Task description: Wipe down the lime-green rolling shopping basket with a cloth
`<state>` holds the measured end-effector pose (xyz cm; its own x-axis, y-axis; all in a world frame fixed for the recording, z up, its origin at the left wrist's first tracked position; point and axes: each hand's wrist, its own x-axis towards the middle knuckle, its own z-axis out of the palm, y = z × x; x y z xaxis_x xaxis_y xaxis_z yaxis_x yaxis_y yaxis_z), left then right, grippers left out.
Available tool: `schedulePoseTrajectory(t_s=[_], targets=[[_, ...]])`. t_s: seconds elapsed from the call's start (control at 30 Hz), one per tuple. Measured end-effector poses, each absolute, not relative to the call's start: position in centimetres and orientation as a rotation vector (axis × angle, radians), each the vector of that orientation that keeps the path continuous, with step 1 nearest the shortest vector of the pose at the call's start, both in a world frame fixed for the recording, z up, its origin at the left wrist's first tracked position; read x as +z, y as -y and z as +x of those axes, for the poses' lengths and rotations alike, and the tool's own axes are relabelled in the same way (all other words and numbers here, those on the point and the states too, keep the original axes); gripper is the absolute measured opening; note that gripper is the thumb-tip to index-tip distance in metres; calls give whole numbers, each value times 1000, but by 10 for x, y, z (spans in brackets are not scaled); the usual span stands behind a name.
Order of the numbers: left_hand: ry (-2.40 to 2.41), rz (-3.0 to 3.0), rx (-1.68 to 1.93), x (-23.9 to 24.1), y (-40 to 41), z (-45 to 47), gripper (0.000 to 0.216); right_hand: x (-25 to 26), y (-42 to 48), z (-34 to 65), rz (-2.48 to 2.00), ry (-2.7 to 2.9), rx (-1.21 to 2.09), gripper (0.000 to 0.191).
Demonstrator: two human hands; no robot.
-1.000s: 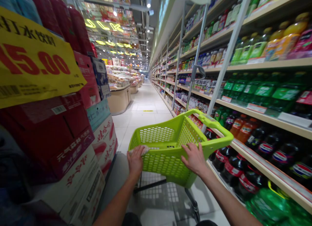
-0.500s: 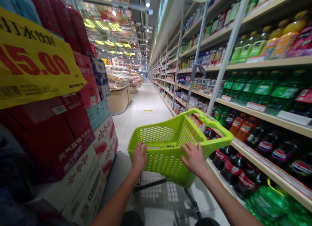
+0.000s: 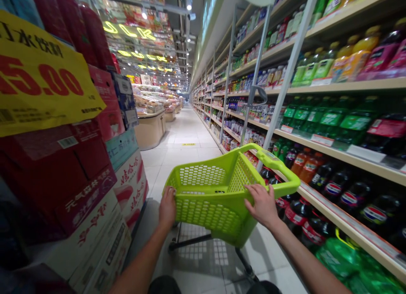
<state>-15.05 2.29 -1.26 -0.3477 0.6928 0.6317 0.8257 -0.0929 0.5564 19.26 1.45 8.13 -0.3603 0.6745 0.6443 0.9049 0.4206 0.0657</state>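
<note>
Two hands on a green basket (image 3: 203,211) — lower centre of the frame.
Left hand (image 3: 167,206) curled over the near left corner of the rim, right hand (image 3: 262,205) gripping the right rim by the handle (image 3: 281,170) — boxes (image 3: 95,201) at left, bottle shelves (image 3: 336,147) at right.

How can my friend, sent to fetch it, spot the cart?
Between the drink shelves and the stacked cartons, the cart stands mid-aisle, left hand and right hand on its rim. It alone is lime-green perforated plastic.
</note>
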Motion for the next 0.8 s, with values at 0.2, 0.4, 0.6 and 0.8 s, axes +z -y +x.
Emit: schedulePoseTrajectory(t_s=[0.2, 0.4, 0.6, 0.8], targets=[[1709, -2281, -1212, 4, -27, -75, 41, 77, -12, 185, -1298, 2131, -555, 38], [1972, -2080, -1119, 11, -19, -91, 31, 82, -19, 221, -1400, 1953, -695, 40], [1689, -2409, -1169, 21, -24, -32, 38, 79, -16, 213, -1390, 1960, -646, 37], [1947, -2127, -1132, 7, -16, -82, 46, 78, -14, 220, -1334, 2006, -626, 39]])
